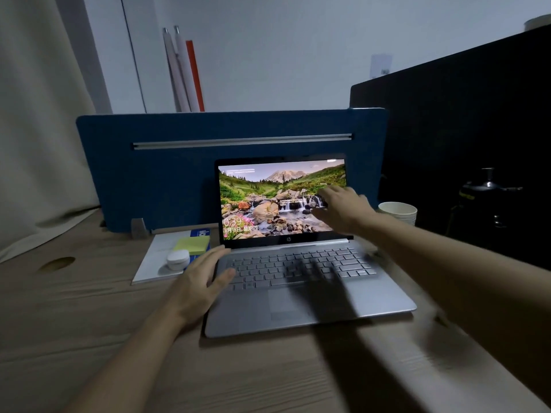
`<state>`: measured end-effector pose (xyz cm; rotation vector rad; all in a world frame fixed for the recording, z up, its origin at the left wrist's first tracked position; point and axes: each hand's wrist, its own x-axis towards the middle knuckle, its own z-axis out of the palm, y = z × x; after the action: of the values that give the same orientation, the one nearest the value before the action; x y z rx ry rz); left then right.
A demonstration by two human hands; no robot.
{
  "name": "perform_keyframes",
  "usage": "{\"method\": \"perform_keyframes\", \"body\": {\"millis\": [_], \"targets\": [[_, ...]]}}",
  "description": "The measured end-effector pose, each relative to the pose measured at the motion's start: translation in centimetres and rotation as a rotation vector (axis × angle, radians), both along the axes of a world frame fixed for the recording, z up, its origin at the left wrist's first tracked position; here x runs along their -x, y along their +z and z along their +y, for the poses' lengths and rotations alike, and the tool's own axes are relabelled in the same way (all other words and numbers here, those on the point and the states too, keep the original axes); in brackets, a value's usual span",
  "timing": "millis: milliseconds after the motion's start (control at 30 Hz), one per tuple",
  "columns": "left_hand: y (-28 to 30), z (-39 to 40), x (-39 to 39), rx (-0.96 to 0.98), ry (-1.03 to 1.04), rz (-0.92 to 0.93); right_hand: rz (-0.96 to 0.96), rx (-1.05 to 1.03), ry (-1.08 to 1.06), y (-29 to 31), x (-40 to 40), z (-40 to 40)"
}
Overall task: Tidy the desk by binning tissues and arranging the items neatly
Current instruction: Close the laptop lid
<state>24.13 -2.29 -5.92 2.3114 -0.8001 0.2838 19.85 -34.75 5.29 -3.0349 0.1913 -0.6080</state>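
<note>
Careful: your right hand (343, 208) is spread wide and empty at the lit screen's right edge of the open silver laptop (298, 281); push there and the lid could fold or the base skid toward the white paper cup (398, 211) just beside it. Your left hand (198, 283), also wide and empty, lies on the laptop's left edge, near the round white case (178, 259) on the white notebook (158, 263). No tissues visible.

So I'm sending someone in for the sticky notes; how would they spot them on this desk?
Find the open laptop in front of the blue divider. Just left of its screen lies a white notebook; the sticky notes sit on it, a yellow-green square pad behind a small round white case.
</note>
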Motion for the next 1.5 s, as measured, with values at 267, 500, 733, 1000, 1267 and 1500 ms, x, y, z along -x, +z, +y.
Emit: {"method": "perform_keyframes", "body": {"millis": [267,500,733,1000,1267,1500], "targets": [[-0.2,-1.7,-3.2,-0.015,-0.022,-0.011,-0.055,0.053,0.033,1.6,-6.7,0.2],[-0.6,-1.8,-3.4,0.044,-0.038,-0.002,-0.13,0.048,-0.004,3.6,-11.2,0.6],[-0.4,-1.7,-3.6,0.098,-0.028,0.004,-0.252,0.21,-0.046,4.5,-10.0,1.1],[-1.2,-1.4,-3.0,0.035,0.005,-0.069,-0.3,0.239,0.002,4.7,-3.9,2.5],[-1.0,0.5,2.8,0.068,0.099,0.042,-0.3,0.204,0.089,1.5,4.5,3.6],[-0.8,2.1,8.2,0.1,0.167,0.127,-0.197,0.19,0.139,-4.0,11.7,4.5]]}}
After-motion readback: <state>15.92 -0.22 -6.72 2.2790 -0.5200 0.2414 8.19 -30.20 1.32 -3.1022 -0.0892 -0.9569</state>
